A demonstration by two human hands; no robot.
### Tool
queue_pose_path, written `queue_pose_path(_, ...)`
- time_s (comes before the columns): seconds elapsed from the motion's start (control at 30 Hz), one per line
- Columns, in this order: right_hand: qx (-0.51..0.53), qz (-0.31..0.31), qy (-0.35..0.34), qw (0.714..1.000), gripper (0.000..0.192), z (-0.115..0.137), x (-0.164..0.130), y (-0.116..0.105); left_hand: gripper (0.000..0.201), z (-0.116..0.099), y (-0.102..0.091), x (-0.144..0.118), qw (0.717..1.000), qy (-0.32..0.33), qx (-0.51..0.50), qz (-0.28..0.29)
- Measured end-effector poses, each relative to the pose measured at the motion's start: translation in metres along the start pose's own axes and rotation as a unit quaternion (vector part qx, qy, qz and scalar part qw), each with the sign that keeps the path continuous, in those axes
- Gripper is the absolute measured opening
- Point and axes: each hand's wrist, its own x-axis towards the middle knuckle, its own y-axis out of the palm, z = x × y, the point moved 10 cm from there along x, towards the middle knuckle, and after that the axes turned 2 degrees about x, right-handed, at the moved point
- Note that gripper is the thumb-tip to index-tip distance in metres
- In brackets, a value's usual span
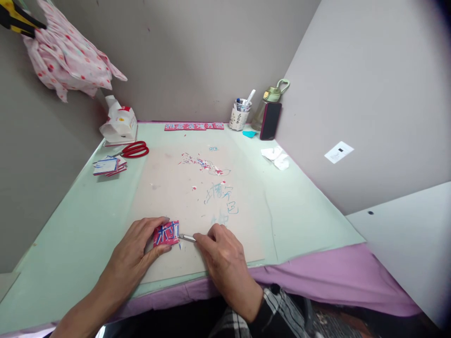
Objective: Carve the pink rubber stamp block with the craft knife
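A small red card (167,234) with blue and white character strokes lies on the beige board (169,188) near its front edge. My left hand (141,244) grips the card from the left, thumb at its near side and fingers at its far side. In my right hand (225,256) is a slim metal craft knife (188,238), pinched between thumb and fingers. The knife's tip touches or nearly touches the card's right edge; which of these, I cannot tell. A tiny blue scrap lies just below the tip.
Red, white and blue scraps (206,165) litter the board. Red scissors (134,149) lie by stacked cards (107,165) at left, near a tissue pack (120,124). Finished-looking character cards (193,126), a pen cup (240,115), a bottle (259,115) and a phone (270,121) line the back. Crumpled paper (276,157) sits right.
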Motion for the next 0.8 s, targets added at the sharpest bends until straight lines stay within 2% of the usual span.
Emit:
queue_pose_path(0.17, -0.006, -0.001, -0.012, 1.0, 0.017, 0.0012, 0.0006, 0.0002, 0.043, 0.0004, -0.0005, -0.0009, 1.0, -0.001, -0.002, 0.0)
queue_pose_path(0.8, -0.01, -0.006, 0.018, 1.0, 0.017, 0.0004, -0.0013, 0.0067, 0.044, 0.0048, 0.0037, -0.0033, 1.0, -0.019, -0.006, 0.011)
